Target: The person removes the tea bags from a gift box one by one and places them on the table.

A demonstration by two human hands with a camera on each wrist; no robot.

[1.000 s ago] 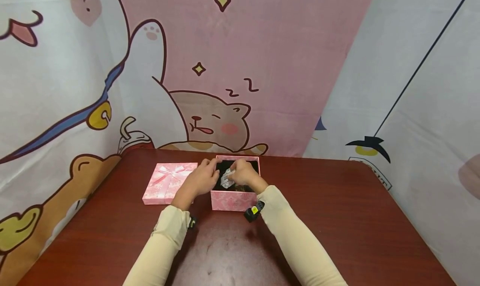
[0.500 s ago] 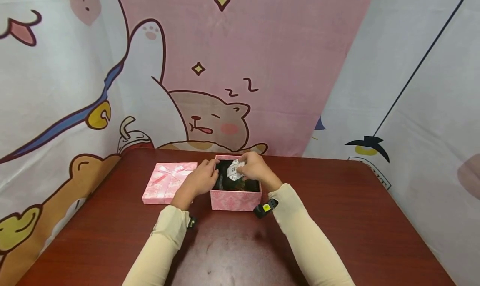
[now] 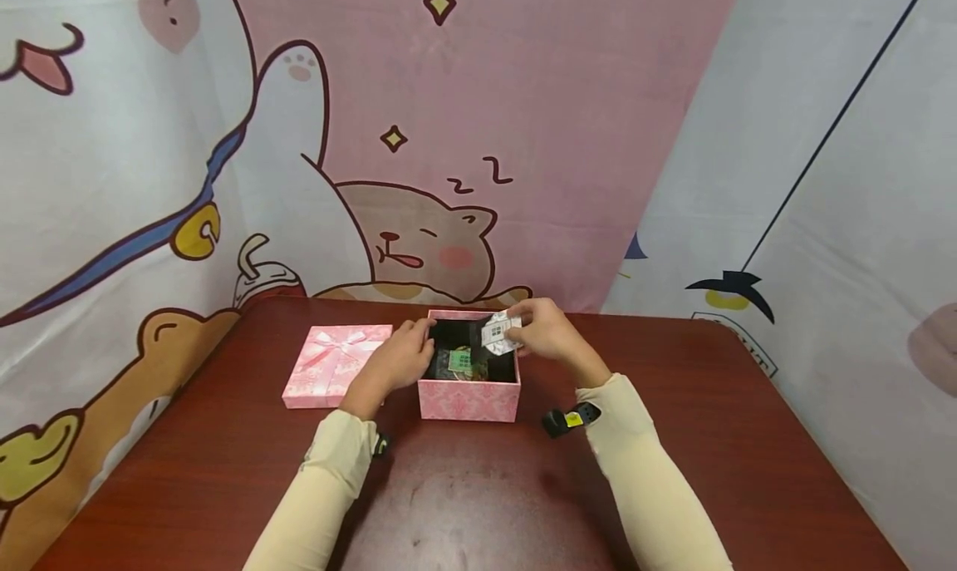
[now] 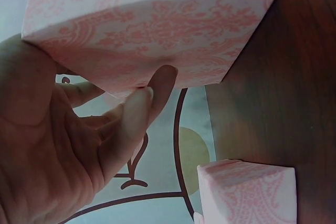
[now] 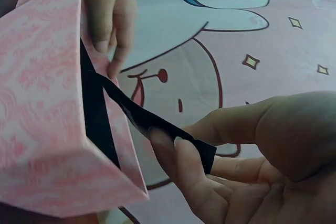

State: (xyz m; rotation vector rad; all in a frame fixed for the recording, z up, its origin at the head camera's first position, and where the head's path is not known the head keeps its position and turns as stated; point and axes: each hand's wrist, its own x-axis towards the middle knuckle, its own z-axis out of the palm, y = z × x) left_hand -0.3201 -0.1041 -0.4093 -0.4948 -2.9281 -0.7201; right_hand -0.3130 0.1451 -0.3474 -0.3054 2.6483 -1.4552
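Observation:
A pink patterned gift box (image 3: 468, 401) with a black lining stands uncovered on the table. At its left back corner my left hand (image 3: 399, 356) holds the box, with thumb and fingers against the wall in the left wrist view. My right hand (image 3: 552, 334) pinches a flat, thin packet (image 3: 499, 335) over the box's right side. From the head its face is silvery white with a printed label; black shows beside it. The right wrist view shows the packet's dark side (image 5: 137, 114), its lower end at the box opening. Inside lies another packet with a green label (image 3: 459, 361).
The pink lid (image 3: 338, 366) with a ribbon bow lies left of the box, close to the left forearm. Under everything is a dark reddish-brown table (image 3: 673, 438). Behind its far edge hangs a cartoon-print cloth (image 3: 568, 139).
My right hand has lifted the packet from inside the box and moved it rightward toward the right rim, uncovering the green-labelled packet. The left hand has stayed in place.

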